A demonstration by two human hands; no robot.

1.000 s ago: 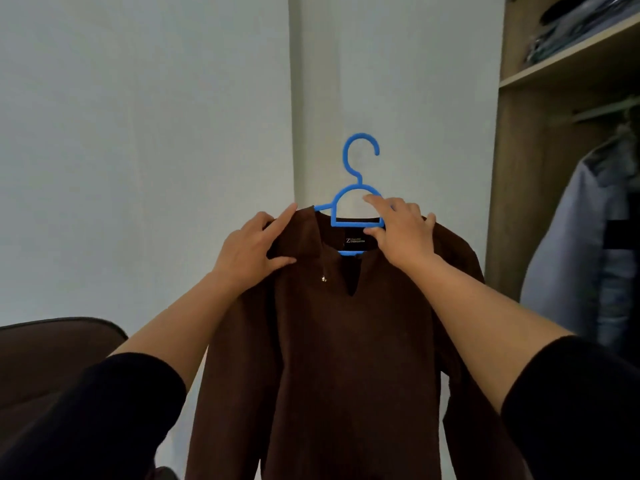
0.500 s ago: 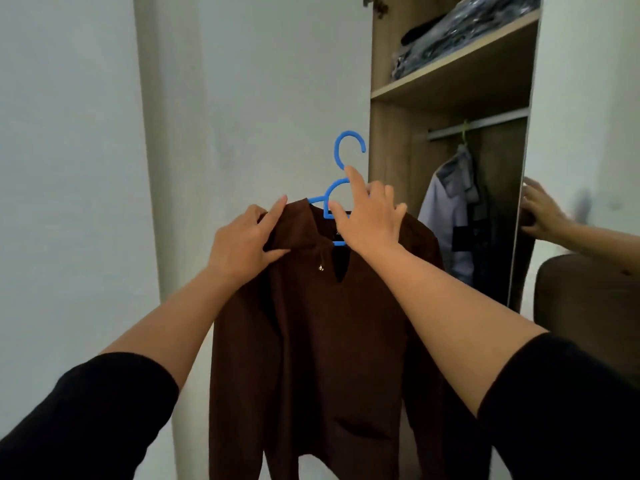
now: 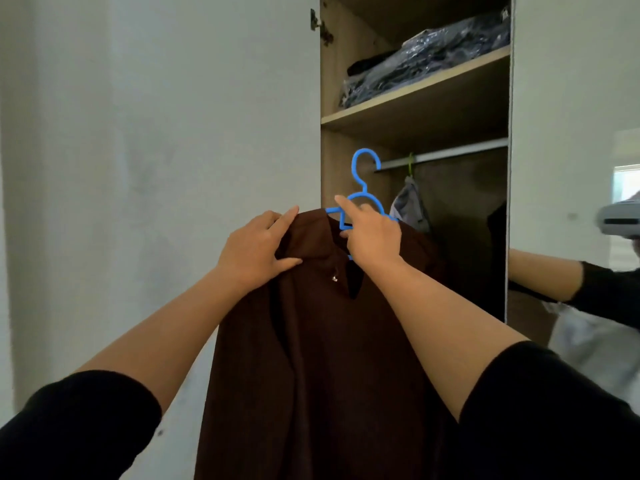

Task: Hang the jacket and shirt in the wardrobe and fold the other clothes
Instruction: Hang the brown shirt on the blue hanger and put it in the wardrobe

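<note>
You have the brown shirt (image 3: 322,358) up in front of you, already threaded on the blue hanger (image 3: 363,192), its body hanging straight down between your forearms. Your left hand (image 3: 256,251) pinches the shirt's left shoulder and collar, thumb in front and fingers over the top edge; your right hand (image 3: 372,233) curls round the hanger's neck, forefinger stretched out along it. The hook stands upright, just short of the wardrobe rail (image 3: 446,154) and a little below it, not yet over it. Behind, a grey garment (image 3: 410,206) already hangs from a green hanger (image 3: 410,164) on that rail, which may be the jacket, though you cannot tell from here. Above, the shelf (image 3: 415,88) holds clothes in clear plastic wrapping. So, as a judgement: this shirt is hangered but unhung, and the folding of the other clothes shows nowhere in view
</note>
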